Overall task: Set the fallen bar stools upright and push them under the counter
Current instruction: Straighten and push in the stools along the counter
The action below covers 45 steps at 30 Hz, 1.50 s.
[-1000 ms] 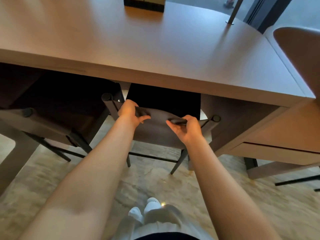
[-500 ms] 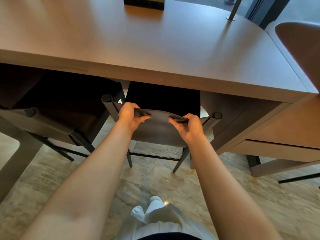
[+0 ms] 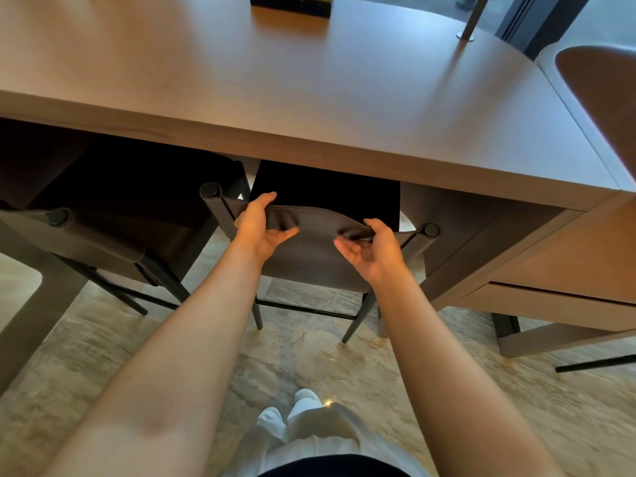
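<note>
A dark bar stool (image 3: 309,256) stands upright with its seat under the wooden counter (image 3: 309,98); only its grey fabric backrest and thin black legs stick out. My left hand (image 3: 260,228) is at the backrest's top left edge, fingers spread and thumb apart from the fabric. My right hand (image 3: 373,249) is at the top right edge, its fingers still hooked over the creased fabric, thumb loose. A second stool (image 3: 103,249) stands upright to the left, also tucked under the counter.
A lower wooden drawer unit (image 3: 550,297) joins the counter at the right. A brown rounded seat back (image 3: 605,98) rises at the far right. On the counter stand a dark box (image 3: 292,3) and a metal pole (image 3: 469,18). The floor is marble; my white shoes (image 3: 292,411) are below.
The stool has slid a little further under the counter. My left hand has let go and spread its fingers; my right hand has loosened its hold.
</note>
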Tool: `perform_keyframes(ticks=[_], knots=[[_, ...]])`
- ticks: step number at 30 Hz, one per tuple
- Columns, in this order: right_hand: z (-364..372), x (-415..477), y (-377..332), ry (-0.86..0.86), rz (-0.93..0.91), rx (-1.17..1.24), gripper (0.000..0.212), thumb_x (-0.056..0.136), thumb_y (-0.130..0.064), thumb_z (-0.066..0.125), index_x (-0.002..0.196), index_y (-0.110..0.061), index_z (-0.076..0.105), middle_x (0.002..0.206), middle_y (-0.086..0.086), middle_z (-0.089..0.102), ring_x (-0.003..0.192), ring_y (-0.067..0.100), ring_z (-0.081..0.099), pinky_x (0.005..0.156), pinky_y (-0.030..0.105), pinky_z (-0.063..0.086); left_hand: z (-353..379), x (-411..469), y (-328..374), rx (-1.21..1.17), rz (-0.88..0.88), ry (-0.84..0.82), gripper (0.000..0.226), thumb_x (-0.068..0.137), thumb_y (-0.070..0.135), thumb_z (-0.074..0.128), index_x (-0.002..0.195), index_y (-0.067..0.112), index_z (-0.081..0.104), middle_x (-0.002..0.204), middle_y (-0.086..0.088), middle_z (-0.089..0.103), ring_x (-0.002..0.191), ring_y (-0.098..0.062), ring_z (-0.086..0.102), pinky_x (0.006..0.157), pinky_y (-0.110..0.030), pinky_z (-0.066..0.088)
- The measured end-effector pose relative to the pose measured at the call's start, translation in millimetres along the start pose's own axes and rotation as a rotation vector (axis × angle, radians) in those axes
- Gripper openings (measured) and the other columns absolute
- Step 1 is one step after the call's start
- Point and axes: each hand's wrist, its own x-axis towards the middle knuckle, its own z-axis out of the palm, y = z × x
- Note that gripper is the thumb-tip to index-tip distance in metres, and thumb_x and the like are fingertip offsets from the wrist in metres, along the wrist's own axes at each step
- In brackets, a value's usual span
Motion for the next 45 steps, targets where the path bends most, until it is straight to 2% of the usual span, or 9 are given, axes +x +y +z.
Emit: perform_keyframes(ticks=[4, 9, 13, 17, 20, 23, 26, 29, 45], knots=[[3.2, -2.3, -0.6, 0.037, 0.04, -0.058, 0.029, 0.094, -0.031, 0.058, 0.119, -0.021, 0.047, 0.134, 0.02, 0.046, 0.11, 0.035, 0.058, 0.074, 0.045, 0.054, -6.0, -4.7, -9.8, 0.045, 0.015, -0.018, 0.084, 0.081, 0.04, 0.074, 0.149, 0.024, 0.027, 0.151, -0.012, 0.035, 0.125, -0.041, 0.05, 0.097, -0.053, 0.049], [7.5, -13.7, 7.3, 0.072, 0.082, -0.142, 0.063, 0.086, -0.046, 0.065, 0.14, -0.029, 0.037, 0.145, 0.015, 0.039, 0.112, 0.03, 0.056, 0.073, 0.045, 0.054, -25.0, -12.3, -22.4, 0.068, 0.092, -0.085, 0.067, 0.087, 0.049, 0.063, 0.144, 0.024, 0.038, 0.151, -0.014, 0.035, 0.126, -0.036, 0.049, 0.095, -0.047, 0.05], [18.1, -27.1, 15.9, 0.046, 0.097, -0.177, 0.076, 0.081, -0.051, 0.068, 0.145, -0.029, 0.033, 0.145, 0.016, 0.04, 0.112, 0.029, 0.056, 0.076, 0.048, 0.052, -51.1, -21.7, -22.5, 0.051, 0.089, -0.036, 0.081, 0.086, 0.055, 0.061, 0.151, 0.028, 0.02, 0.141, -0.017, 0.045, 0.104, -0.029, 0.066, 0.084, -0.048, 0.054], [39.1, -44.0, 35.4, 0.017, 0.114, -0.257, 0.086, 0.079, -0.051, 0.07, 0.148, -0.023, 0.028, 0.138, 0.018, 0.048, 0.11, 0.029, 0.058, 0.081, 0.052, 0.05, -86.2, -37.0, -8.8, 0.036, 0.113, 0.033, 0.08, 0.087, 0.055, 0.059, 0.15, 0.022, 0.024, 0.136, -0.013, 0.053, 0.102, -0.026, 0.064, 0.083, -0.049, 0.051], [60.4, -58.3, 65.2, -0.026, 0.128, -0.261, 0.085, 0.083, -0.048, 0.067, 0.149, -0.014, 0.026, 0.138, 0.019, 0.049, 0.112, 0.03, 0.056, 0.083, 0.054, 0.048, -116.6, -50.4, 6.9, 0.028, 0.139, 0.038, 0.072, 0.086, 0.054, 0.06, 0.144, 0.02, 0.033, 0.127, -0.012, 0.057, 0.102, -0.027, 0.063, 0.081, -0.048, 0.05], [80.9, -74.5, 107.3, -0.075, 0.153, -0.242, 0.08, 0.085, -0.047, 0.063, 0.148, -0.01, 0.03, 0.138, 0.019, 0.05, 0.118, 0.032, 0.054, 0.091, 0.055, 0.046, -152.7, -65.8, 26.9, 0.038, 0.147, 0.027, 0.073, 0.086, 0.054, 0.058, 0.145, 0.019, 0.031, 0.118, -0.01, 0.057, 0.106, -0.029, 0.063, 0.082, -0.049, 0.05], [99.4, -91.6, 150.2, -0.127, 0.175, -0.233, 0.077, 0.089, -0.048, 0.057, 0.148, -0.007, 0.029, 0.139, 0.02, 0.05, 0.122, 0.031, 0.053, 0.1, 0.055, 0.043, -189.6, -81.4, 49.0, 0.048, 0.152, 0.019, 0.077, 0.088, 0.054, 0.056, 0.149, 0.018, 0.026, 0.128, -0.012, 0.053, 0.109, -0.029, 0.06, 0.09, -0.051, 0.048], [119.8, -111.2, 190.1, -0.15, 0.198, -0.24, 0.073, 0.091, -0.046, 0.054, 0.147, -0.006, 0.031, 0.14, 0.019, 0.049, 0.123, 0.031, 0.052, 0.099, 0.053, 0.045, -228.3, -97.0, 69.7, 0.035, 0.16, 0.022, 0.079, 0.089, 0.055, 0.054, 0.151, 0.017, 0.023, 0.139, -0.015, 0.049, 0.115, -0.031, 0.057, 0.095, -0.052, 0.045], [264.7, -121.2, 313.0, -0.278, 0.307, -0.345, 0.067, 0.091, -0.046, 0.054, 0.143, -0.007, 0.037, 0.135, 0.018, 0.054, 0.117, 0.031, 0.057, 0.097, 0.05, 0.048, -341.6, -93.2, 191.2, -0.019, 0.276, 0.064, 0.067, 0.093, 0.051, 0.047, 0.148, 0.015, 0.033, 0.146, -0.013, 0.044, 0.13, -0.031, 0.047, 0.104, -0.05, 0.04]])
